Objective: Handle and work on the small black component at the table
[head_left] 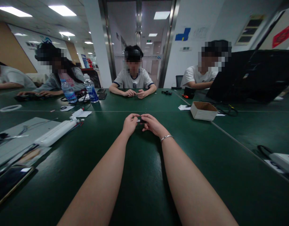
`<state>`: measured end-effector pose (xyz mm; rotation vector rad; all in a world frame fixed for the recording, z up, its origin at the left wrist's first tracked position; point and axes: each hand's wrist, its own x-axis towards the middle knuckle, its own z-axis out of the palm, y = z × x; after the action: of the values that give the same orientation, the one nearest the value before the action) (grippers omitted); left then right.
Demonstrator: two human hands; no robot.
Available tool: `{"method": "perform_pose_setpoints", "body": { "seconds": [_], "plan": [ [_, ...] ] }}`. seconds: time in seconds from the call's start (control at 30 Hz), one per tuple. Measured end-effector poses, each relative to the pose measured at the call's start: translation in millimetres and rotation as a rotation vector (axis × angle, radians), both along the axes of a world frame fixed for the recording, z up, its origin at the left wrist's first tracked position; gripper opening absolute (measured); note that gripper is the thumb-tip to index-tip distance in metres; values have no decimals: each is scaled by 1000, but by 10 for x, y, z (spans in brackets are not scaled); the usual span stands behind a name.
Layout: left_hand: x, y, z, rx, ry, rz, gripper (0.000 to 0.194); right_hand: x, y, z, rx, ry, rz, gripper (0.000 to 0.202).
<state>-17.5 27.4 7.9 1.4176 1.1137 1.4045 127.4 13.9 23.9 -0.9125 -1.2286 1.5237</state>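
Over the middle of the green table [144, 163], my two hands meet around a small black stick-shaped thing with a silver end [142, 121]. Its exact kind is too small to make out. The fingers of my left hand [130, 124] are closed at the silver end, on the left side. My right hand [153, 124], with a silver bracelet [166, 137] on its wrist, pinches the black part between thumb and fingers. Fingers cover some of the thing.
Across the table sits a person [134, 77]; others sit left and right. At right are a cardboard box [204, 111] and a large black monitor [250, 75]. On the left stand water bottles [91, 91], near a white power strip [56, 131], a laptop [38, 125] and a phone [11, 182].
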Motion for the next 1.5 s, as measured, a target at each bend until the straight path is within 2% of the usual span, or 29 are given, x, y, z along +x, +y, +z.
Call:
{"method": "perform_pose_setpoints", "body": {
  "seconds": [0.07, 0.17, 0.37, 0.47, 0.63, 0.77, 0.9, 1.13, 1.3, 1.37, 1.5],
  "plan": [
    [-1, 0, 1, 6, 4, 0, 18, 4, 3, -4, -12, -9, 0, 11],
    [0, -3, 3, 10, 8, -1, 18, 4, 10, -13, -3, 15, 0, 20],
    [9, -13, 23, -14, 0, 4, 17, -5, 16, -15, -45, 7, -27, 7],
    [10, -7, 26, -15, -6, 10, 17, 0, 8, -10, -32, 32, -17, 17],
    [0, -3, 21, -3, 2, 2, 19, -4, 7, -8, -30, -1, -35, 10],
    [6, -12, 23, -14, 0, 11, 17, -5, 3, -9, -20, 19, -32, 18],
    [18, -17, 27, -21, -18, 15, 15, -7, -2, -3, -15, -10, -26, 5],
    [1, -8, 14, 7, -1, -3, 16, 14, 3, -23, -12, 39, -27, 23],
    [2, 11, -7, 30, -5, 5, 15, 1, 16, -27, -27, 73, -55, 9],
    [9, 7, -4, 30, -8, 13, 15, -7, 23, -29, -37, 46, -63, 12],
    [6, -20, 39, 61, -35, 6, 26, -4, 30, -42, -26, 28, -60, 6]
  ]
}}
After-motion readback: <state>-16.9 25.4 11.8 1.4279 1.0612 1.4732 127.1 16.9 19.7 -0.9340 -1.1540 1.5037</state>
